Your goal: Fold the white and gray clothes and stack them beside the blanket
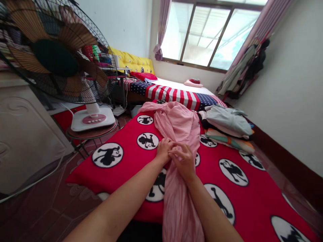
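A long, thin pink scarf (176, 117) lies bunched over the far middle of the red blanket. It narrows where my hands meet and runs down toward me between my forearms. My left hand (164, 150) is closed on the scarf's left edge, its fingertips touching the other hand. Close against it, my right hand (184, 160) has its fingers curled on the gathered fabric from the right. Folds of the scarf and the fingers themselves hide part of the grip.
The red blanket (121, 176) with monkey circles covers the surface before me. Folded clothes (225, 121) are stacked at its right. On a round stool (93, 132) at left stands a large fan (55, 57). Farther back is a bed with a flag-patterned cover (166, 93).
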The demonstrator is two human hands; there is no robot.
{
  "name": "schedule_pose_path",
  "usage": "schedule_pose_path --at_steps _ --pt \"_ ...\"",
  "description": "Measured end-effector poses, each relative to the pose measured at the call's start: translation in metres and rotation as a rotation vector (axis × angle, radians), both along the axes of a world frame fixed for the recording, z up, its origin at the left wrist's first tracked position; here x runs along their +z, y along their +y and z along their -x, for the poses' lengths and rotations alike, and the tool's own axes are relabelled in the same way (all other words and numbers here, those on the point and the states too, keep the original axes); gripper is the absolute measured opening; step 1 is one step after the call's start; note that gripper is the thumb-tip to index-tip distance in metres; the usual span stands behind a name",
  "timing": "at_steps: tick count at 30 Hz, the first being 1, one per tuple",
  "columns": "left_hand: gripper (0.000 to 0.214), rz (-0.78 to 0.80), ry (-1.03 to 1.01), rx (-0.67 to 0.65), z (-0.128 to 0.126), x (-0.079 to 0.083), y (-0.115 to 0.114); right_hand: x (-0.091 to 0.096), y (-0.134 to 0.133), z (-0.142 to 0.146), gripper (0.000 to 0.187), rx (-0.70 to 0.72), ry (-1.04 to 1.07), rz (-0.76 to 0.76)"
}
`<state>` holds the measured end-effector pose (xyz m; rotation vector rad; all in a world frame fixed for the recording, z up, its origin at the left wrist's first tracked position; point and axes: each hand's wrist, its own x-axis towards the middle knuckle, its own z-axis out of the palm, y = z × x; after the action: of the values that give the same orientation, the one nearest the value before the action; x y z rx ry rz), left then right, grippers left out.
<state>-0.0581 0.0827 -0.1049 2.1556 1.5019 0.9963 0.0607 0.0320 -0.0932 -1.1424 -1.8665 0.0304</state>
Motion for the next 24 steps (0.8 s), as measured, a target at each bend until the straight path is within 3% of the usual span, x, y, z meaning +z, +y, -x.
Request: schedule_pose_path --at_steps 2,4,5,7,10,13,15,17,19,22,24 --pt "0.015 -0.033 -0.037 -0.007 -0.001 0.0 0.001 -0.008 0.011 -0.019 0.018 -0.336 0.072 0.006" --pt "0.013 -0.057 -0.079 -0.013 -0.001 -0.001 0.003 -0.015 0.021 -0.035 0.052 -0.595 0.137 0.083" --pt "0.012 -0.066 -0.102 -0.015 -0.001 -0.002 0.003 -0.019 0.024 -0.041 0.068 -0.649 0.154 0.136" --pt "0.014 -0.086 -0.156 -0.021 0.0 -0.003 0.005 -0.023 0.028 -0.044 0.073 -0.607 0.158 0.221" --pt "0.019 -0.128 -0.271 0.009 0.003 -0.003 0.008 -0.02 0.022 -0.038 0.042 -0.354 0.132 0.259" --pt "0.021 -0.174 -0.395 0.091 0.007 -0.002 0.011 -0.007 0.004 -0.043 0.031 -0.135 0.105 0.331" --pt "0.021 -0.203 -0.46 0.139 0.009 -0.002 0.012 0.006 -0.013 -0.065 0.028 -0.08 0.107 0.405" --pt "0.022 -0.227 -0.508 0.175 0.009 -0.001 0.013 0.023 -0.032 -0.103 0.025 -0.1 0.102 0.503" --pt "0.024 -0.245 -0.542 0.205 0.009 0.0 0.013 0.043 -0.048 -0.152 0.022 -0.191 0.033 0.695" --pt "0.029 -0.267 -0.577 0.24 0.007 0.001 0.015 0.077 -0.065 -0.216 0.021 -0.298 -0.31 1.023" --pt "0.03 -0.277 -0.593 0.254 0.006 0.0 0.017 0.097 -0.068 -0.238 0.023 -0.494 -0.622 0.976"
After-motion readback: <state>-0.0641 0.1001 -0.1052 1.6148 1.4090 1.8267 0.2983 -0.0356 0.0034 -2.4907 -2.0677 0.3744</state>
